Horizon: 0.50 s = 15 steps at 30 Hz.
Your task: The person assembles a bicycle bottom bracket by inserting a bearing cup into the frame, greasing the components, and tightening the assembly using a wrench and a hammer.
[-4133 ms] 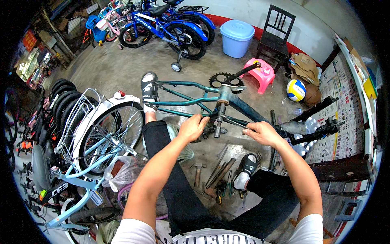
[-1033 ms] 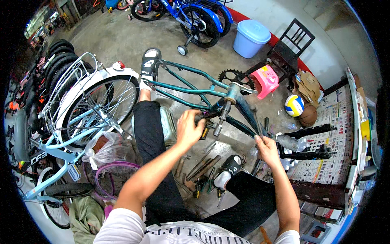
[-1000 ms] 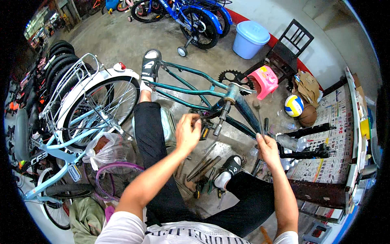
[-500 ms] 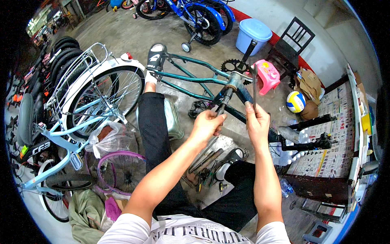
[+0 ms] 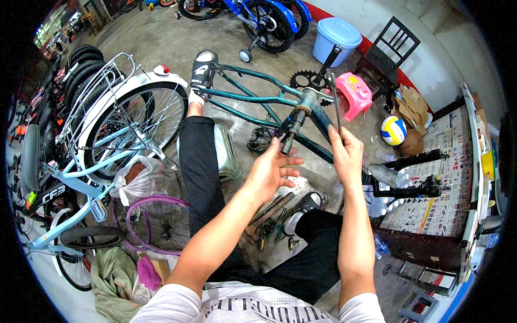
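A dark green bicycle frame (image 5: pixel 250 99) lies ahead of me, with a chainring and crank (image 5: pixel 309 81) on its far side. From its bottom bracket shell (image 5: pixel 308 99) a dark cylindrical tool (image 5: pixel 293 131) sticks out toward me. Beside the near end of that tool is my left hand (image 5: pixel 271 171), fingers spread and thumb raised, gripping nothing. My right hand (image 5: pixel 347 153) is closed around the lower end of a long thin metal bar (image 5: pixel 336 102). The bar stands nearly upright in the view, to the right of the shell. Its far end overlaps the crank area.
A black bicycle fork (image 5: pixel 409 189) and plastic bottles lie to the right. Loose tools (image 5: pixel 272 215) are on the floor between my feet. A pale blue bicycle (image 5: pixel 81 185) and a purple rim (image 5: pixel 153 223) fill the left. A pink stool (image 5: pixel 354 94) and blue bucket (image 5: pixel 336 39) stand beyond.
My left hand has let go of the cylindrical tool and spread its fingers, moving slightly down and left. The right hand has shifted slightly right and still grips the bar.
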Available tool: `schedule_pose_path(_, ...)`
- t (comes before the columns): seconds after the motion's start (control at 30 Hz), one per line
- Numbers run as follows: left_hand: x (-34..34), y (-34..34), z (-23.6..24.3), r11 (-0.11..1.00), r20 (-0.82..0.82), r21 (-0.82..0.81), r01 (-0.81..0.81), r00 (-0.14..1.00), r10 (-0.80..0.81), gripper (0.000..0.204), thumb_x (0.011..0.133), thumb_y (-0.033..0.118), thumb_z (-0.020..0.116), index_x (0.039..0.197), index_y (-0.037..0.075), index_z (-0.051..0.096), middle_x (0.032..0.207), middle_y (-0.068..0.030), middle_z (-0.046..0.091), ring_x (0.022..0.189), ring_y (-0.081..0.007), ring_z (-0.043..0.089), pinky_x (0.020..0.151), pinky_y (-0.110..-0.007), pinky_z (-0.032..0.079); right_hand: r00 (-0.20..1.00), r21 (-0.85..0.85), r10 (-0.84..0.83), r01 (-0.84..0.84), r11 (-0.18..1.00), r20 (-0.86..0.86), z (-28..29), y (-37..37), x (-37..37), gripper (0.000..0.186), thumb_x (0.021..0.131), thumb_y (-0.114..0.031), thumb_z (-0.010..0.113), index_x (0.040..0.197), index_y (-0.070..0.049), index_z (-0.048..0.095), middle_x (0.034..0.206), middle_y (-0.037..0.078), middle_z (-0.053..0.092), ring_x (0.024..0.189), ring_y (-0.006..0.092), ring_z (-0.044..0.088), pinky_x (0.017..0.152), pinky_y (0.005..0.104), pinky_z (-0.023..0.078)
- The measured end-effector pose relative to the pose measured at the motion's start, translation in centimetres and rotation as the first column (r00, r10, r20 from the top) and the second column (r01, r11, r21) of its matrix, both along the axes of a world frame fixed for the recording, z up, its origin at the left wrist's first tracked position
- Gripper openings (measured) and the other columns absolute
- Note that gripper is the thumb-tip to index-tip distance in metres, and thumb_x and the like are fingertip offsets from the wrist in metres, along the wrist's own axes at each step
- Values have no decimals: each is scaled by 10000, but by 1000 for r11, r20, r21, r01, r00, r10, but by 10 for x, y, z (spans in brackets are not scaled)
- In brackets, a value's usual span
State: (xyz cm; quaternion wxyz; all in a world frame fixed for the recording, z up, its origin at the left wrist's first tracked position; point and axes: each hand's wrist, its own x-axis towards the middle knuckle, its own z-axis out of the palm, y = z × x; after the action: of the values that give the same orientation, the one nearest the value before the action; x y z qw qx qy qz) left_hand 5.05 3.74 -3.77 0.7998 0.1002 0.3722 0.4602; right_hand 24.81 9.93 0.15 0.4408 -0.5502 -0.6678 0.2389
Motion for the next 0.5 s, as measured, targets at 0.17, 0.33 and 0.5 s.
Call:
schedule_pose_path(0.17,3,4,-19,977,-500,195,90,866,20,662,1066,622,359,1203,41,647,871,-30,693,712,-137,655,585,-299,529,975,-106,-18,43,993,221,8,-5,6,453,971,-317,706,733,18,514,579,116,401,552,142,366,512,371,352)
schedule_pose_path(0.33,-13,10,-10,985,250,14,174,953,-172,536,1045,577,486,1148,74,643,919,-27,673,733,-137,633,598,-308,507,955,-175,-1,56,983,298,7,-9,22,466,963,-366,696,758,28,558,592,163,467,532,201,408,529,390,385)
schedule_pose_path(0.5,-15,14,-35,986,163,67,156,973,-165,506,1023,580,540,1117,93,638,919,-18,659,773,-132,640,607,-282,486,949,-200,30,36,979,315,2,-12,34,487,981,-415,661,776,24,609,599,160,523,541,211,490,567,390,420)
